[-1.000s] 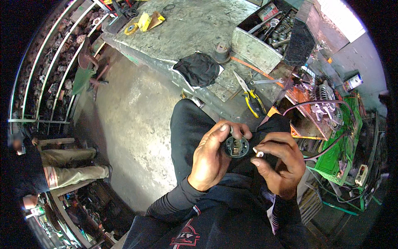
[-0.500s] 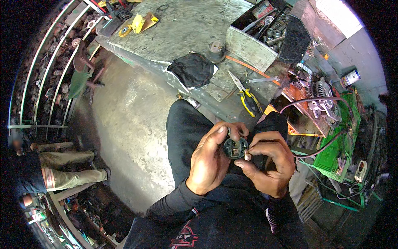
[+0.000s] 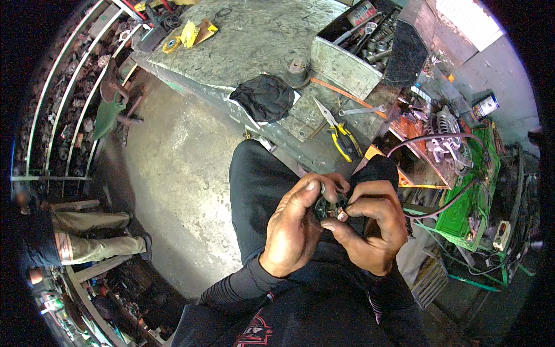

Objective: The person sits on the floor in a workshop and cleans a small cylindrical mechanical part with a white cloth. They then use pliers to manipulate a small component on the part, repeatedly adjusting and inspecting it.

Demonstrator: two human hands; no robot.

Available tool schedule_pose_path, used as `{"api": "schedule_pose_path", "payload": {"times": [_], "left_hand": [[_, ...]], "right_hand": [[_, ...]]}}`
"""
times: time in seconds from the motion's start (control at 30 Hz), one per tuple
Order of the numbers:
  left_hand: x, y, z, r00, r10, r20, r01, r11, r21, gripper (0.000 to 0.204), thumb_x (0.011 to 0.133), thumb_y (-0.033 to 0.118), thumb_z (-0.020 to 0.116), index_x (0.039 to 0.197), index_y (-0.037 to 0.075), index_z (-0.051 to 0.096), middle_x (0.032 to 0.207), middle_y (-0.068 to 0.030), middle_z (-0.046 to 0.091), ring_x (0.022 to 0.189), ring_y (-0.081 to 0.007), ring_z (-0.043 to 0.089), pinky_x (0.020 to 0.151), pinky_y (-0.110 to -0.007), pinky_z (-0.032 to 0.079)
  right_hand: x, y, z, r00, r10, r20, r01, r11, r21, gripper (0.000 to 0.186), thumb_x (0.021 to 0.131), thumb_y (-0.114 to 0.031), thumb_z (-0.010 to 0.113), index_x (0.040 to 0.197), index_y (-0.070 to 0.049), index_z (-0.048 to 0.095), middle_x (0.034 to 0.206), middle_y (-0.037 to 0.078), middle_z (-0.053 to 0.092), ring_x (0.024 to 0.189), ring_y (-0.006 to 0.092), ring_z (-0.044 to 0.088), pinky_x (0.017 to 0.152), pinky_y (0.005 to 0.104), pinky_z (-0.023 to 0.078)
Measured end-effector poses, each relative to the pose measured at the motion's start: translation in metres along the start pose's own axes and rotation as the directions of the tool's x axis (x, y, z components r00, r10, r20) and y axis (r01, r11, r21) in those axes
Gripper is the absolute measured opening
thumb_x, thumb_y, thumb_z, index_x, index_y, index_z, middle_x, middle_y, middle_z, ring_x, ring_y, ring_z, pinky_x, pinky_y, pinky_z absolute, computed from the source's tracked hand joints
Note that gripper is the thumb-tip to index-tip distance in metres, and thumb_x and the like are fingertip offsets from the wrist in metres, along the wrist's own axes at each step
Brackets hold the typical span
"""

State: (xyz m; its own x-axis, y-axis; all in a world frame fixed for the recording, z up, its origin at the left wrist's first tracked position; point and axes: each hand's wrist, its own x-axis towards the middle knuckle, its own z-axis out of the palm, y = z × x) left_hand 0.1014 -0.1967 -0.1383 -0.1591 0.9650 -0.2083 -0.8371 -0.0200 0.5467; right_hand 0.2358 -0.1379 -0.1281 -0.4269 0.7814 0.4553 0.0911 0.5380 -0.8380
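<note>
Over my lap, my left hand [image 3: 292,225] is closed around a small round black part [image 3: 327,209] with a hollowed, metal-fitted face. My right hand [image 3: 377,226] pinches a small copper-coloured piece [image 3: 342,215] between thumb and fingers, right against the black part's edge. Fingers from both hands cover much of the black part, so its exact kind cannot be told. Beyond my knees, pliers with yellow-and-black handles [image 3: 345,141] lie with jaws partly apart. A combination wrench [image 3: 363,110] rests near them.
On the grey workbench [image 3: 243,40] are a black cloth [image 3: 263,98], a round metal piece [image 3: 296,73], yellow tape [image 3: 171,44] and a metal box [image 3: 346,66] of sockets. An alternator [image 3: 445,134] sits at right by a green crate [image 3: 467,214]. Another person's legs [image 3: 95,243] show at left.
My right fingers have moved slightly left, closer over the black part. The part looks tilted and more covered, with the copper-coloured piece nearer its middle. The whole view has shifted a little.
</note>
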Motion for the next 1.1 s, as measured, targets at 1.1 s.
{"api": "schedule_pose_path", "payload": {"times": [1.1], "left_hand": [[0.000,-0.019,-0.008,0.998,-0.034,0.045,0.044,0.973,-0.228,0.029,0.107,0.026,0.044,0.102,0.001,0.058,0.126,-0.0168,0.058,0.120,-0.0240,0.052,0.108,-0.035,0.038]], "right_hand": [[-0.016,0.014,0.021,0.980,0.067,-0.186,-0.088,0.990,-0.109,0.037,0.064,-0.012,0.093,0.085,-0.007,0.063,0.090,0.010,0.060,0.089,0.0277,0.060,0.078,0.0383,0.050]]}}
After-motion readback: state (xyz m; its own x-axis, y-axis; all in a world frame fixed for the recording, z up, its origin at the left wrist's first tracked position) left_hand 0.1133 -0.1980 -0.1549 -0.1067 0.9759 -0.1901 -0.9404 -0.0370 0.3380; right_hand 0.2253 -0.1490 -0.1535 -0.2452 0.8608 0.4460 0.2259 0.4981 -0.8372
